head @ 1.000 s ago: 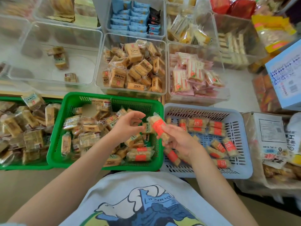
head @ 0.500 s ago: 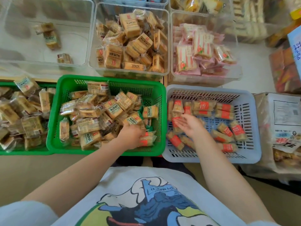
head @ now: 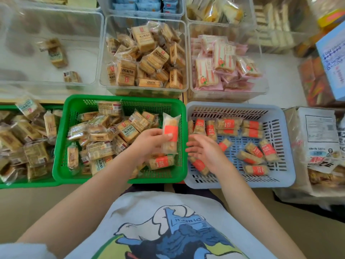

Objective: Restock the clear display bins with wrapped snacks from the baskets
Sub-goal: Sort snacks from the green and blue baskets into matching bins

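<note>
Red-banded snack (head: 170,133) is held upright by the left hand (head: 149,144), fingers curled round it, above the green basket's (head: 119,179) right edge. Right of that basket, the right hand (head: 207,152) is spread, fingers relaxed, over the blue basket (head: 242,181).

— What sits on the white surface (head: 276,85)?
— Clear bins in rows: a near-bare one (head: 50,53) at the left edge holding 3 packets, a full tan-snack bin (head: 145,58) in the middle, a pink-packet bin (head: 225,66) to its right.
— And along the near edge?
— 2 green baskets (head: 121,139) and 1 blue basket (head: 240,144); their support is hidden.
</note>
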Available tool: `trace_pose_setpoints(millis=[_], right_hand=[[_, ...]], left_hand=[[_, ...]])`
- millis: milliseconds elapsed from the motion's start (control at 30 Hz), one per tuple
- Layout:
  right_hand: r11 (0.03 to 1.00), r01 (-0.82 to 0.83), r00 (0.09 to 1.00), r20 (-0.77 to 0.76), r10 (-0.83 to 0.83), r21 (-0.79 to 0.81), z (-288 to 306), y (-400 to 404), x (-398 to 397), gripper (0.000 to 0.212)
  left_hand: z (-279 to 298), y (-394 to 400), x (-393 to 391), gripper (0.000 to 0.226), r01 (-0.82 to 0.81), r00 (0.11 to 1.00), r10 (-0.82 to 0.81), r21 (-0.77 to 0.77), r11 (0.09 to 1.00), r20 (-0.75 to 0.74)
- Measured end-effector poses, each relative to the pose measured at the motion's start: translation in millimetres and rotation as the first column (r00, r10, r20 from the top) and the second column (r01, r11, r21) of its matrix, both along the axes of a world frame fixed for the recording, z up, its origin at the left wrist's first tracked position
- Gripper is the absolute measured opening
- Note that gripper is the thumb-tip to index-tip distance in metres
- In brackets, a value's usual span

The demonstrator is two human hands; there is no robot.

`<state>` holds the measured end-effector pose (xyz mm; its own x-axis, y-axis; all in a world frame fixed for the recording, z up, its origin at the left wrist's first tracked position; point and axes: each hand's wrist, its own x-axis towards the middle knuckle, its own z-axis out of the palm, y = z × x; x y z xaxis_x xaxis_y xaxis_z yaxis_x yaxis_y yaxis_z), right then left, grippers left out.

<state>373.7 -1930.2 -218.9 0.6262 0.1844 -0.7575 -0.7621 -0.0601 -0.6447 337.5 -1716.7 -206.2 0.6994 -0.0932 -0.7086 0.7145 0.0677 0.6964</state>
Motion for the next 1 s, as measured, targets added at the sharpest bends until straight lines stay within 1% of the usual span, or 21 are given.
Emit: trace_pose_setpoints(millis=[33,67,133,200,233,300,367,400,467,533,567,600,667,700,733,800,833,867,900,967,1000], right_hand=[[0.997,-0.068,0.998,0.008,0.068,0.039,6.1,7.7,-1.6,0.029],[0.988,-0.13,0.991,0.019,0.129,0.081,12.6,15.9,-4.1,0.032],[0.969,-0.216,0.976,0.058,0.21,0.124,22.8,29.9,-9.2,0.035],[0.972,-0.217,0.973,0.1,0.208,0.086,26.2,37.1,-12.6,0.034],[0.98,-0.188,0.977,0.113,0.181,0.059,25.3,37.2,-12.4,0.033],[0.996,-0.083,0.991,0.11,0.08,0.022,18.9,31.7,-8.9,0.033],[0.998,0.07,0.994,0.083,-0.07,-0.002,10.0,21.2,-1.4,0.034],[0.989,0.146,0.987,0.068,-0.145,-0.002,3.9,14.9,3.4,0.032],[0.967,0.253,0.967,0.027,-0.253,-0.012,-8.9,3.3,13.5,0.029],[0.949,0.31,0.949,-0.043,-0.312,-0.051,-24.8,-5.3,21.7,0.034],[0.941,0.329,0.939,-0.079,-0.335,-0.078,-32.0,-8.1,24.3,0.035],[0.933,0.342,0.93,-0.102,-0.353,-0.109,-38.4,-10.3,26.0,0.036],[0.909,0.37,0.913,-0.104,-0.394,-0.192,-47.2,-14.4,29.1,0.037],[0.888,0.396,0.901,-0.089,-0.425,-0.233,-48.9,-16.9,30.4,0.036],[0.869,0.422,0.889,-0.071,-0.453,-0.259,-50.1,-19.5,31.2,0.035],[0.852,0.441,0.883,-0.036,-0.469,-0.283,-49.4,-22.4,29.8,0.032],[0.855,0.432,0.891,-0.013,-0.454,-0.286,-47.9,-22.0,26.8,0.032],[0.865,0.413,0.904,0.013,-0.427,-0.286,-46.4,-20.4,22.7,0.032],[0.879,0.382,0.921,0.034,-0.389,-0.285,-44.4,-17.9,18.2,0.03],[0.907,0.311,0.949,0.048,-0.31,-0.283,-39.8,-11.2,9.3,0.026],[0.918,0.28,0.959,0.045,-0.279,-0.282,-38.1,-7.5,5.8,0.024]], left_hand=[[4.6,-1.4,4.2,0.022,-0.081,0.997,0.08,-0.078,0.994,-0.015],[6.5,-3.4,7.5,0.024,-0.1,0.995,0.1,-0.093,0.991,-0.003],[8.1,-8.4,11.2,0.028,-0.086,0.995,0.089,-0.066,0.994,0.034],[6.5,-11.6,12.4,0.025,-0.091,0.994,0.093,-0.042,0.995,0.05],[5.1,-12.0,12.3,0.023,-0.101,0.993,0.102,-0.013,0.995,0.06],[-1.5,-10.6,11.4,0.024,-0.103,0.993,0.095,0.113,0.988,0.074],[-14.8,-5.1,7.2,0.021,-0.048,0.996,0.023,0.3,0.953,0.087],[-22.2,-1.8,3.7,0.018,0.005,0.995,-0.045,0.395,0.919,0.092],[-39.4,2.4,-4.5,0.018,0.142,0.969,-0.234,0.584,0.799,0.085],[-57.0,2.8,-12.5,0.022,0.282,0.9,-0.434,0.708,0.648,0.038],[-63.8,1.7,-16.6,0.023,0.355,0.846,-0.533,0.746,0.564,0.001],[-70.0,0.0,-19.8,0.024,0.42,0.777,-0.628,0.781,0.462,-0.047],[-80.6,-4.2,-25.0,0.023,0.477,0.617,-0.775,0.849,0.229,-0.138],[-82.4,-6.8,-26.6,0.022,0.478,0.547,-0.817,0.869,0.127,-0.181],[-83.4,-9.6,-27.8,0.021,0.478,0.495,-0.839,0.877,0.044,-0.228],[-83.7,-16.5,-29.6,0.021,0.487,0.415,-0.846,0.867,-0.104,-0.335],[-85.9,-20.5,-30.4,0.025,0.486,0.378,-0.843,0.857,-0.172,-0.383],[-89.1,-24.1,-31.7,0.031,0.479,0.351,-0.837,0.849,-0.224,-0.419],[-92.5,-27.2,-32.6,0.035,0.472,0.338,-0.831,0.843,-0.257,-0.442],[-95.9,-30.9,-32.7,0.037,0.451,0.337,-0.825,0.847,-0.282,-0.454],[-95.5,-31.6,-31.0,0.036,0.451,0.348,-0.825,0.851,-0.269,-0.446]])
